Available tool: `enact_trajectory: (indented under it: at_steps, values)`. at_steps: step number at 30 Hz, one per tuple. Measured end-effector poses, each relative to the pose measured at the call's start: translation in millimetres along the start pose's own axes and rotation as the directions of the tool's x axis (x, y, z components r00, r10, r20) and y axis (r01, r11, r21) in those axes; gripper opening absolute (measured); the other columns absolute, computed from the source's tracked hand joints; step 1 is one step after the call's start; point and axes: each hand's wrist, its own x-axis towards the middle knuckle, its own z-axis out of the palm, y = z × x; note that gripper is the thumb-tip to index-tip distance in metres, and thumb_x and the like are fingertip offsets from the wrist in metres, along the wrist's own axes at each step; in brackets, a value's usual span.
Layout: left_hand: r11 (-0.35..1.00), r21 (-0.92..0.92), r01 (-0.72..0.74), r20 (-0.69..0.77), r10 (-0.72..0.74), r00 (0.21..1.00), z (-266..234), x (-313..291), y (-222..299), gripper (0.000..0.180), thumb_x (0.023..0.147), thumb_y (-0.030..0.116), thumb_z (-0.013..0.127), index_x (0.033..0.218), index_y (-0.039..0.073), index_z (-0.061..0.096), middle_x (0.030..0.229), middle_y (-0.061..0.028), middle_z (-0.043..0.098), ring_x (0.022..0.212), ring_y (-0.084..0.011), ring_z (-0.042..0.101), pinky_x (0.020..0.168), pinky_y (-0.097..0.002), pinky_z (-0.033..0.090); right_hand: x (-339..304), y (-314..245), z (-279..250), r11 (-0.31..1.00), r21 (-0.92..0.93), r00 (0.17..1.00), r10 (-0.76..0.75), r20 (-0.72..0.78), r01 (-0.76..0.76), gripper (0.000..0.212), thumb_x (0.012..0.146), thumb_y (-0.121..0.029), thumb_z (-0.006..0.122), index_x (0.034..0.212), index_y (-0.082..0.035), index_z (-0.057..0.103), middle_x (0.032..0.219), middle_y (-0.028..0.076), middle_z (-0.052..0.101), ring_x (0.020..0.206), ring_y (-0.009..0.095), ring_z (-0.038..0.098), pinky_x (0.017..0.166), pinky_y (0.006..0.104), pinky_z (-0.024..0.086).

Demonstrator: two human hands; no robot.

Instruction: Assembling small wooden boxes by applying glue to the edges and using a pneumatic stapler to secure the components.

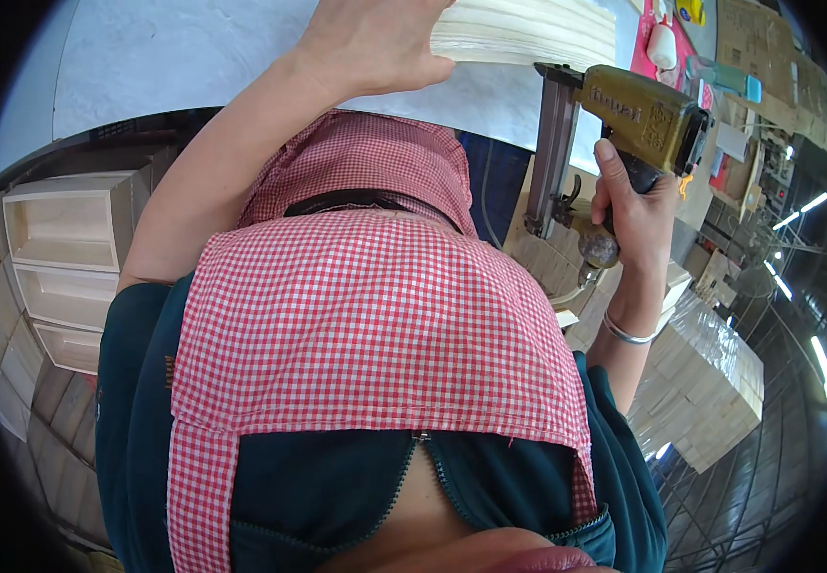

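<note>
While steadying far wood panel [528, 33], left hand [375, 43] lies flat, open | right hand [638, 205] clamped round nail gun [623, 115] grip, ready to fire.

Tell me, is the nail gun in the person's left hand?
No, the right hand is wrapped around the handle of the brass-coloured nail gun, while the left hand rests on a pale wooden board.

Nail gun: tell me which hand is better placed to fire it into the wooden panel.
Right. The right hand already grips the nail gun by its handle, nose pointing down beside the wooden panel. The left hand lies flat against that panel.
</note>
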Motion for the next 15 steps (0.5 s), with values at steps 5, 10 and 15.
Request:
enact_trajectory:
  at_steps: [5,10,15]
  values:
    - [0.998,-0.052,-0.045,0.003,0.046,0.999,2,-4,-12,0.048,0.067,0.031,0.078,0.100,0.004,0.055,0.111,-0.0184,0.054,0.106,-0.0334,0.051,0.097,-0.0451,0.040,-5,-2,5,0.999,-0.033,1.000,0.017,-0.006,-0.017,0.019,0.091,-0.016,0.076,0.089,0.001,0.067,0.056,0.001,0.057,0.037,0.008,0.044,0.035,0.0215,0.033]
    - [0.983,-0.160,-0.093,-0.018,0.092,0.996,5,-6,-32,0.050,0.068,0.026,0.079,0.104,0.005,0.052,0.116,-0.0195,0.052,0.108,-0.0352,0.050,0.098,-0.0459,0.040,-13,-17,11,0.999,-0.040,1.000,-0.016,-0.020,0.015,0.019,0.089,-0.013,0.077,0.094,0.001,0.067,0.061,0.002,0.060,0.039,0.008,0.046,0.037,0.0215,0.034]
    - [0.944,-0.300,-0.134,-0.047,0.126,0.991,-1,-15,-43,0.055,0.068,0.021,0.079,0.110,0.005,0.047,0.121,-0.0205,0.047,0.110,-0.0372,0.049,0.099,-0.0445,0.041,-22,-30,18,0.996,-0.019,0.993,-0.089,0.075,0.091,0.022,0.087,-0.011,0.079,0.100,0.002,0.067,0.069,0.003,0.064,0.047,0.010,0.052,0.043,0.0220,0.040]
